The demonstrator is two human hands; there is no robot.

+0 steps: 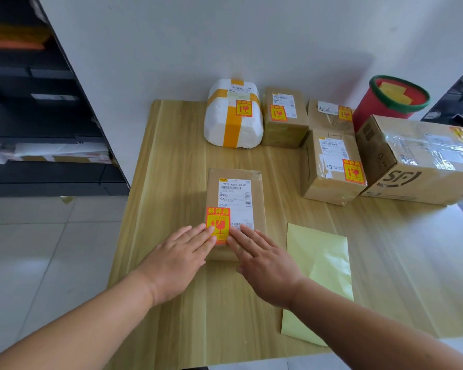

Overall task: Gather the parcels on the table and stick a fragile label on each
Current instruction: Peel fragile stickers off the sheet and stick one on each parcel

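Observation:
A flat brown parcel (235, 190) lies in the middle of the wooden table (171, 156), with a red and yellow fragile label (218, 222) on its near left corner. My left hand (179, 260) lies flat, fingers straight, its fingertips pressing the label's left edge. Beside it my right hand (262, 260) lies flat too, fingers pressing the label's lower right edge and the parcel top. Further back stand a white taped parcel (233, 121), three brown boxes (284, 118) (329, 116) (332, 166) and a large box (417, 161), each bearing a label.
A pale yellow backing sheet (318, 263) lies on the table right of my right hand. A red bin with a green rim (393, 100) stands at the back right. Dark shelving (38, 102) fills the left, over a tiled floor.

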